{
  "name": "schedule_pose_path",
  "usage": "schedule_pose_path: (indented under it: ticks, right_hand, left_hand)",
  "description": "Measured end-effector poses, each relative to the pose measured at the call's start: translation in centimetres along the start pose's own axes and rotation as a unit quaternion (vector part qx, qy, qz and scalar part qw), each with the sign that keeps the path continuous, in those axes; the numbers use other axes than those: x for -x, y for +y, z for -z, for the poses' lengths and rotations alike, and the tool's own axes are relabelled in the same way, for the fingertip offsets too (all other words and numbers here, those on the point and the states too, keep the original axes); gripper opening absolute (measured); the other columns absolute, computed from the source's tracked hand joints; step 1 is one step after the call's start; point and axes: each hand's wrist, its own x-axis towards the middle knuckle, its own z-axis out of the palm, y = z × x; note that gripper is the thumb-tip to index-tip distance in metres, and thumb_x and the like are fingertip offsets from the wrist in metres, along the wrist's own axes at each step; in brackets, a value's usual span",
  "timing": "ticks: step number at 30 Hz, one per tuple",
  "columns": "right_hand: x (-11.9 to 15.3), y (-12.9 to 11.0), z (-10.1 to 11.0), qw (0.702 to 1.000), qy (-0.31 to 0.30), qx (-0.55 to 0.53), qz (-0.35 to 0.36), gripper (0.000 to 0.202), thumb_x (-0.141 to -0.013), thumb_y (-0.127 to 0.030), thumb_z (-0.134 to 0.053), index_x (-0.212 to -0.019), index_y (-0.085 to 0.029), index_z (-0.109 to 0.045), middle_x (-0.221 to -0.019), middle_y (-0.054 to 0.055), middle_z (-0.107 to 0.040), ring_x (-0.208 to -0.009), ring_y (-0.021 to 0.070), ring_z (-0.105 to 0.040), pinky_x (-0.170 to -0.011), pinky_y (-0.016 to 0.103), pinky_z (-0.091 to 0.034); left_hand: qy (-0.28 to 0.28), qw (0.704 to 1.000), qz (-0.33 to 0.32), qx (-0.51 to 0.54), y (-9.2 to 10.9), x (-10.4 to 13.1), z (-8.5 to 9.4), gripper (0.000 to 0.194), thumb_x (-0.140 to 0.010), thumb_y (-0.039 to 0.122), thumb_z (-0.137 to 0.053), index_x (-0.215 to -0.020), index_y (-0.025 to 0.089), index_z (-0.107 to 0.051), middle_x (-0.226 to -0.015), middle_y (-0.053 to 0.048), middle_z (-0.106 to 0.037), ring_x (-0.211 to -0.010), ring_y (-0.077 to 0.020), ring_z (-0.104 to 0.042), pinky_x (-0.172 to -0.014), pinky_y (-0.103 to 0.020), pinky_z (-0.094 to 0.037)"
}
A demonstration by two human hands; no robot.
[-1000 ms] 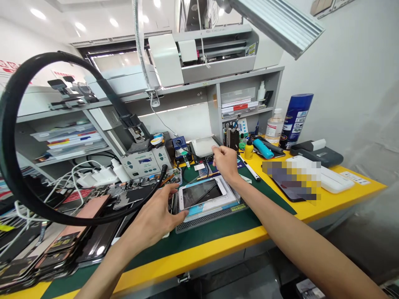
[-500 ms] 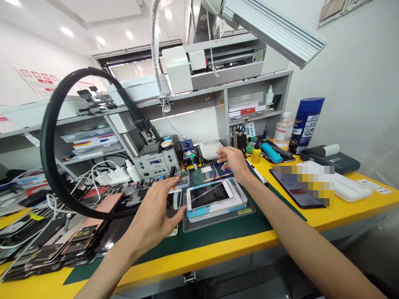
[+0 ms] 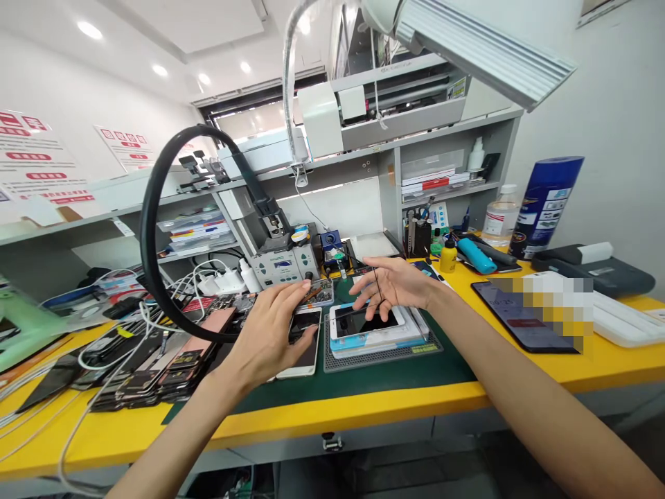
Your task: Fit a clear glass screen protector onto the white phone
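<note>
White smartphone atop the stack seems not yet opened; left hand spreads empty; whether right hand grips the dark strand, I cannot tell.

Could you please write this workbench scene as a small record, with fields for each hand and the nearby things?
Left hand: open, over a white-framed phone; contact unclear
Right hand: above the white phone; whether it holds anything is unclear
White phone: dark screen up, on a blue-and-white stack
Under stack: grey perforated mat
Farther right: yellow bottle, blue can
</note>
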Motion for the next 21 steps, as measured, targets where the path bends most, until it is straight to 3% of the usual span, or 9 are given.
schedule_pose_path:
  ticks: [5,14,21]
  right_hand:
    - [0.1,-0.1,0.1,0.999,-0.041,-0.002,-0.004,0.060,-0.102,-0.047,-0.034,-0.099,-0.005,-0.076,-0.096,0.020,-0.079,-0.070,0.0227,-0.076,-0.051,0.026,-0.057]
    - [0.1,-0.4,-0.3,0.988,-0.141,-0.011,-0.065,0.064,-0.100,-0.046,-0.028,-0.107,-0.001,-0.073,-0.102,0.026,-0.077,-0.066,0.0230,-0.075,-0.044,0.023,-0.052]
    - [0.8,0.5,-0.9,0.975,-0.191,-0.031,-0.106,0.065,-0.098,-0.044,-0.024,-0.115,-0.001,-0.070,-0.105,0.026,-0.076,-0.066,0.0229,-0.073,-0.042,0.023,-0.050]
  left_hand:
    - [-0.008,1.000,-0.009,0.006,0.1,-0.1,0.5,0.073,-0.091,0.025,-0.064,-0.151,0.024,-0.022,-0.138,-0.016,-0.055,-0.127,-0.0323,-0.049,-0.104,-0.050,-0.046]
    - [-0.041,0.996,0.010,0.076,0.7,-0.1,2.8,0.073,-0.088,0.026,-0.065,-0.148,0.023,-0.025,-0.139,-0.016,-0.055,-0.128,-0.0317,-0.050,-0.107,-0.051,-0.044]
    - [-0.043,0.996,-0.040,0.074,1.4,0.3,4.0,0.078,-0.086,0.023,-0.065,-0.152,0.025,-0.022,-0.141,-0.015,-0.054,-0.129,-0.0323,-0.049,-0.107,-0.052,-0.044]
